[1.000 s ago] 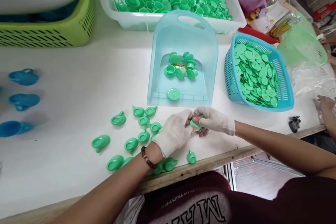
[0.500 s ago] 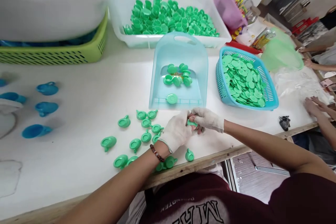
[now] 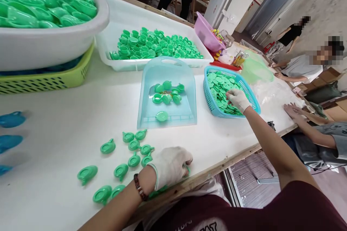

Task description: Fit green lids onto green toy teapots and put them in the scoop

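My left hand [image 3: 171,166], in a white glove, rests near the table's front edge with its fingers curled over a small green toy teapot [image 3: 187,170]. My right hand [image 3: 238,99], also gloved, reaches into the blue basket [image 3: 208,95] and lies on the pile of green lids [image 3: 220,86], fingers bent; whether it holds one is hidden. Several green teapots [image 3: 135,149] lie scattered left of my left hand. A clear blue scoop [image 3: 167,94] between the hands carries a few finished teapots.
A white tub of green cups [image 3: 151,45] stands at the back. A white bowl of green parts [image 3: 48,14] sits on a yellow-green crate [image 3: 46,79]. Blue pieces [image 3: 11,130] lie at the left edge. Other people sit at the right; their hands [image 3: 294,110] rest on plastic sheeting.
The hands have parted: my right hand went from the teapot to the blue basket of lids, my left dropped to the front edge with a teapot. The view tilted up.
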